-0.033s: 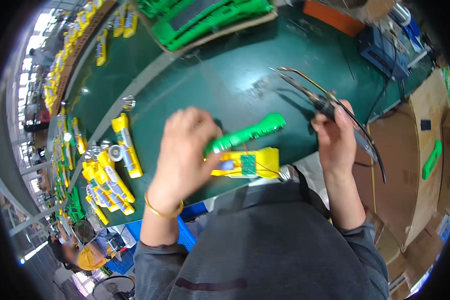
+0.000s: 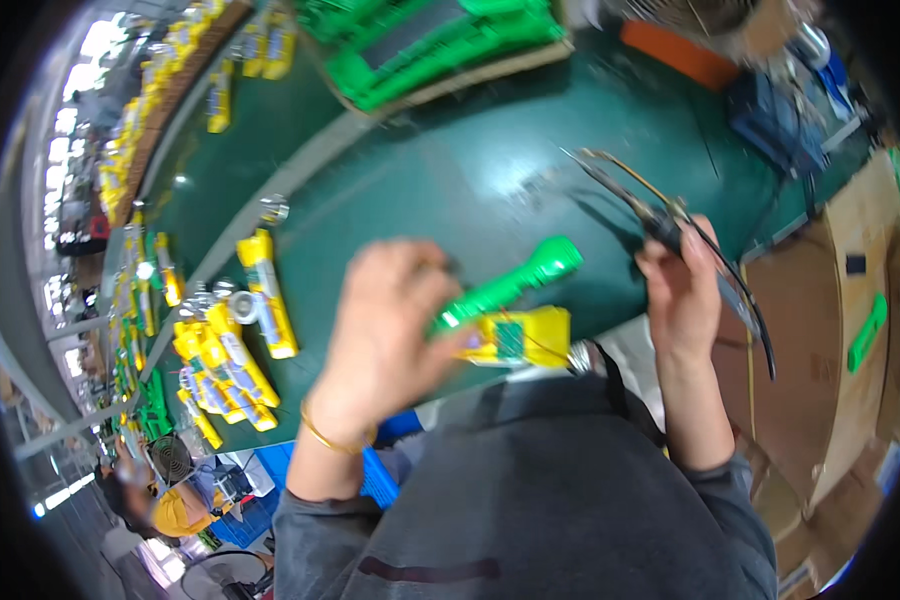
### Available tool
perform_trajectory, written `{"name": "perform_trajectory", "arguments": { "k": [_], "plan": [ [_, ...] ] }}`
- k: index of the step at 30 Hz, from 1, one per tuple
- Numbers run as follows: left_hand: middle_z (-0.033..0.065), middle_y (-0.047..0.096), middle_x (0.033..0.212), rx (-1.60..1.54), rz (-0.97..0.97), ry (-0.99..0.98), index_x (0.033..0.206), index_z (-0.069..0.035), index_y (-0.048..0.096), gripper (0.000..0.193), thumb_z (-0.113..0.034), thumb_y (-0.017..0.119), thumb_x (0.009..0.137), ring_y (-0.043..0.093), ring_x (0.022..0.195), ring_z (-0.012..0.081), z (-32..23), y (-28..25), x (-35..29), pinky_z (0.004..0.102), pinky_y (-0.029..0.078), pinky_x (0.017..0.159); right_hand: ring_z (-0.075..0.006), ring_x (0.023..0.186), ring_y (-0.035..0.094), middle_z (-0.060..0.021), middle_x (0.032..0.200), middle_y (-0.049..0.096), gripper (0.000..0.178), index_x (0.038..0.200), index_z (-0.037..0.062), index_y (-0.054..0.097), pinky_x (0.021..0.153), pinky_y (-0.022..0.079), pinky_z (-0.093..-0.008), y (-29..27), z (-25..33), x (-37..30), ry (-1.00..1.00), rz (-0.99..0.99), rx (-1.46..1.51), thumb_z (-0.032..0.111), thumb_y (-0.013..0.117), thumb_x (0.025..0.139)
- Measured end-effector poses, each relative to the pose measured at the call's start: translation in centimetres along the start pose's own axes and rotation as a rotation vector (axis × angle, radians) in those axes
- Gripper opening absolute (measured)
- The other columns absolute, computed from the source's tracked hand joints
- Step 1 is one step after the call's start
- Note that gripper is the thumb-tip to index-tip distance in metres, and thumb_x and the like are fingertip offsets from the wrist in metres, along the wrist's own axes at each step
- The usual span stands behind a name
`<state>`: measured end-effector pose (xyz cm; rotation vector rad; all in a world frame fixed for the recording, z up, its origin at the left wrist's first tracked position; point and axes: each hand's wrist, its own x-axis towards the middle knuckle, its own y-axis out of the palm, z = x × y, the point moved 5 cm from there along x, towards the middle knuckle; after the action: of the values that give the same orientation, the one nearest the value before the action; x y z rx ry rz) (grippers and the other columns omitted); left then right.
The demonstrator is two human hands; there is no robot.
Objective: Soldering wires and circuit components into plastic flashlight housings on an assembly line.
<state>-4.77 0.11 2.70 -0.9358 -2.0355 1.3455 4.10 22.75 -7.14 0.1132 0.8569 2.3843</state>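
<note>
Green worktop (image 2: 370,190) is shown, with a cardboard box (image 2: 475,80) of green casings (image 2: 510,40) set at 12 o'clock and yellow casings (image 2: 238,360) clustered near 9. Just off centre, toward 8 o'clock, the left hand (image 2: 395,320) is blurred, fingers half curled over the ends of a green shell (image 2: 520,282) and a yellow shell (image 2: 548,337); whether either is gripped cannot be told. At 3 o'clock, a soldering iron (image 2: 660,228) is held in the right hand (image 2: 685,280), fingers partly closed. Skin could be burned or plastic melted if a hot tip is swung leftward; aim could be spoiled if the cable (image 2: 765,345) is snagged
</note>
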Motion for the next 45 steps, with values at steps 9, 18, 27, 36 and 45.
{"name": "perform_trajectory", "arguments": {
  "k": [9, 18, 27, 36, 45],
  "plan": [
    [0.0171, 0.053, 0.112, -0.059, 0.11, 0.001, 0.116, -0.003, 0.05, 0.052, -0.006, 0.068, 0.067, 0.05, 0.104, 0.0353, 0.5, 2.4, -5.0, 0.0423, 0.041, 0.09, -0.0079, 0.073, 0.052, -0.0014, 0.086, 0.055, 0.012, 0.093, 0.0099, 0.049, 0.065, 0.04, -0.023, -0.1, 0.5, 1.2, -0.043, 0.006, -0.042, 0.021, 0.054, 0.091],
    [0.0214, 0.062, 0.097, 0.291, -0.426, -0.779, 0.116, -0.004, 0.039, 0.054, -0.011, 0.07, 0.073, 0.06, 0.092, 0.0409, 27.5, -11.3, -2.1, 0.0471, 0.048, 0.076, -0.0126, 0.07, 0.05, -0.0053, 0.083, 0.05, 0.022, 0.095, 0.0021, 0.047, 0.066, 0.043, -0.0251, -0.4, -0.2, 1.3, -0.253, 0.013, -0.249, 0.02, 0.058, 0.089],
    [0.0204, 0.057, 0.11, 0.5, -0.344, -1.023, 0.124, -0.004, 0.037, 0.07, -0.026, 0.074, 0.069, 0.057, 0.101, 0.0374, 35.9, -9.1, -2.8, 0.0439, 0.049, 0.081, -0.0145, 0.073, 0.048, -0.0062, 0.086, 0.049, 0.023, 0.097, 0.0034, 0.046, 0.068, 0.039, -0.0275, -0.4, 0.2, 1.9, -0.26, 0.057, -0.177, 0.022, 0.057, 0.089],
    [0.0193, 0.058, 0.094, 0.644, -0.149, -0.738, 0.123, 0.003, 0.043, 0.07, -0.032, 0.074, 0.072, 0.059, 0.083, 0.0346, 15.6, -2.6, -9.3, 0.0424, 0.049, 0.071, -0.0146, 0.077, 0.046, -0.008, 0.089, 0.05, 0.02, 0.098, 0.0021, 0.048, 0.069, 0.04, -0.0281, -1.2, 0.0, 1.8, -0.253, 0.067, -0.203, 0.019, 0.055, 0.09],
    [0.0157, 0.053, 0.113, 0.24, -0.279, -0.226, 0.114, -0.006, 0.055, 0.042, 0.002, 0.06, 0.073, 0.054, 0.099, 0.0303, 3.4, 2.3, -6.6, 0.041, 0.04, 0.083, -0.0163, 0.071, 0.048, -0.0092, 0.083, 0.054, 0.022, 0.098, 0.0023, 0.047, 0.066, 0.039, -0.029, 0.5, 1.9, -0.7, -0.258, 0.111, -0.191, 0.022, 0.053, 0.089]
  ]
}}
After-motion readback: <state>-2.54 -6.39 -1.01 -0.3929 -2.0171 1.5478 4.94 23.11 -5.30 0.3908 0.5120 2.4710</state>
